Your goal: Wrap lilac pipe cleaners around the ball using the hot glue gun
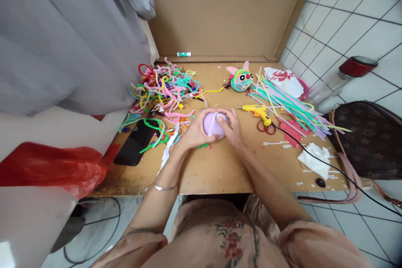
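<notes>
Between my two hands is a round lilac ball (211, 124), its surface ringed by coiled fuzzy strands like pipe cleaners. My left hand (198, 127) wraps its left side. On the right, my right hand (231, 127) grips it, the thumb pressed on the top face. Fingers hide the ball's far side and underside. A yellow hot glue gun (258, 113) lies just right of my right hand, near red-handled scissors (266, 127). Beyond stands a finished-looking striped ball figure (241, 78) with googly eyes and pink ears.
Tangled pipe cleaners (169, 86) heap at the back left, beside a black phone (134, 144). Straight pipe cleaners (292, 102) lie at right. A crumpled tissue (315, 160), brown handbag (373, 138) and bottle (333, 86) are on the right. The glue gun's black cord (309, 147) crosses the right side.
</notes>
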### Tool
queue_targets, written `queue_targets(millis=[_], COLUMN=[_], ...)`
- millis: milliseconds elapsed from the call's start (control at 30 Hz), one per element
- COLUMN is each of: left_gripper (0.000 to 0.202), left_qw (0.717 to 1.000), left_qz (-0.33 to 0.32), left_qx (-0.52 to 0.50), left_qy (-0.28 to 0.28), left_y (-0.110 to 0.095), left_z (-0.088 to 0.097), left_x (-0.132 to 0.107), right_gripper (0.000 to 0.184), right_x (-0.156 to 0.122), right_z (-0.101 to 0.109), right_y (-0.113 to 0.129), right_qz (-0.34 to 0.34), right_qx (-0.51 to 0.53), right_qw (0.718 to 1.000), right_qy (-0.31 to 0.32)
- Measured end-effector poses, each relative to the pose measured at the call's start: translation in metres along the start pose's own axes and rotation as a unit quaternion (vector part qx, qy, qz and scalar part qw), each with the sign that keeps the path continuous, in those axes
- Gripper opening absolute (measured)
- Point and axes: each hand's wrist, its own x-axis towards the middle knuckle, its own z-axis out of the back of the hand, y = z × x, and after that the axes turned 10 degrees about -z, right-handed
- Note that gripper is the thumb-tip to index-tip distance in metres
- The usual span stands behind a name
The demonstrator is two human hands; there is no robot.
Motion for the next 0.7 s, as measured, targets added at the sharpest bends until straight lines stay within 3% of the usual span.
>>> queue_targets(millis=[400,700], left_gripper=[0.065,0.075], left_qw=[1.000,1.000], left_qz=[-0.024,0.028], left_qx=[0.002,-0.004], left_qy=[0.004,0.007], left_y=[0.0000,-0.0025], left_z=[0.0044,0.0016], left_x=[0.0010,-0.0003], right_gripper=[0.029,0.032], right_x=[-0.0014,-0.0005], right_z=[-0.0024,-0.0011], right_y=[0.0018,0.0001], right_qz=[0.015,-0.004], right_qx=[0.000,0.010], right_qw=[1.000,1.000], right_qy=[0.012,0.011])
